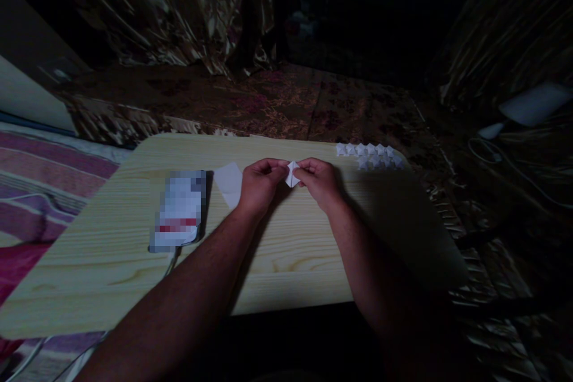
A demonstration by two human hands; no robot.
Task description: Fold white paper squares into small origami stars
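Left hand and right hand pinch the paper at opposite sides, in dim light seemingly steadying it; stars sit aside in 2 rows.

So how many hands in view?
2: the left hand pinching the left side of the small folded paper, the right hand pinching its right. Some fingers are partly hidden.
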